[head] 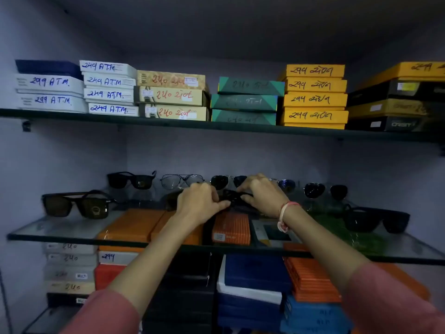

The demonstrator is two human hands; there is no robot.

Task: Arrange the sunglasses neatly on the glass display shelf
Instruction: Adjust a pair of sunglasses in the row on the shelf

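Note:
Both hands meet over the middle of the glass display shelf (60,227). My left hand (201,203) and my right hand (262,194) grip a pair of dark sunglasses (234,197) between them, just above the glass; the fingers hide most of the frame. Other pairs stand on the shelf: brown-lensed black sunglasses (77,204) at front left, a black pair (131,180) and clear aviators (180,181) at the back, dark aviators (227,181) behind my hands, blue-lensed ones (286,184), round dark ones (325,190), and a black pair (375,219) at front right.
An upper shelf (168,123) carries stacks of labelled boxes: white (50,92), beige (173,96), green (245,102), yellow (315,97). Orange, blue and black boxes (255,280) are stacked beneath the glass shelf. Walls close in on both sides.

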